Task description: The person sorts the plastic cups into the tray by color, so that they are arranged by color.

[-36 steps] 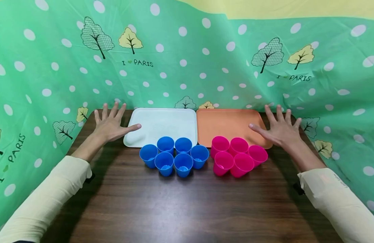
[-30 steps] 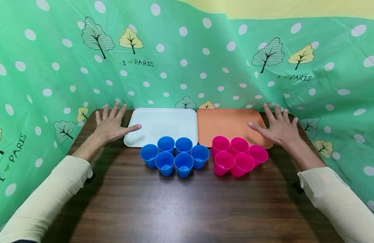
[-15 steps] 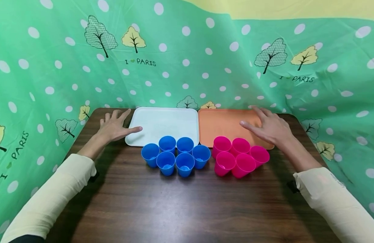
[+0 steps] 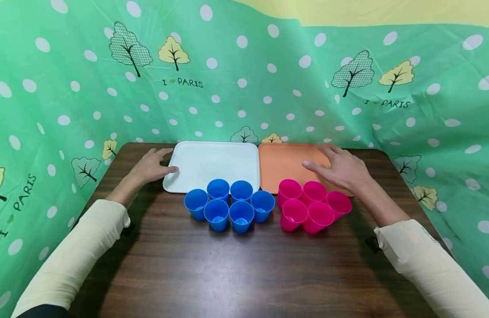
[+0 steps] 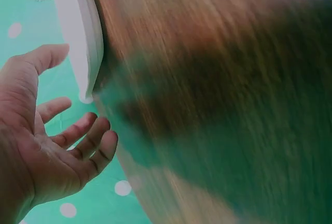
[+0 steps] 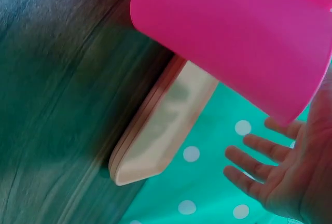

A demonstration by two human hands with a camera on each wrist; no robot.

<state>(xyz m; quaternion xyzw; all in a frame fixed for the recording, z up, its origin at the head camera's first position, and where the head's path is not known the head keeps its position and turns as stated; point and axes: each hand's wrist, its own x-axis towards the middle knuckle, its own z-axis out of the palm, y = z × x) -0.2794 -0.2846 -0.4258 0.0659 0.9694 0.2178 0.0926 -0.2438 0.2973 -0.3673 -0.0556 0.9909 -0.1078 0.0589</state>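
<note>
Six blue cups (image 4: 241,217) stand mouth up in a bunch on the brown table (image 4: 228,274), close to the white tray (image 4: 216,163); five pink cups (image 4: 293,217) make their own bunch to the right, close to the orange tray (image 4: 284,161); the left hand (image 4: 149,168) is by the left side of the white tray, fingers a bit bent, thumb spread away from them; it holds nothing, and I can't tell if the thumb touches the tray; the right hand (image 4: 345,170) is above the orange tray, just behind the pink cups, fingers loose and apart; it holds nothing too, and I can't tell if it brushes a cup; to me this looks like the reaching step; the next move seems to call for soft, slow fingers round one cup, since a bump could push its neighbours.
</note>
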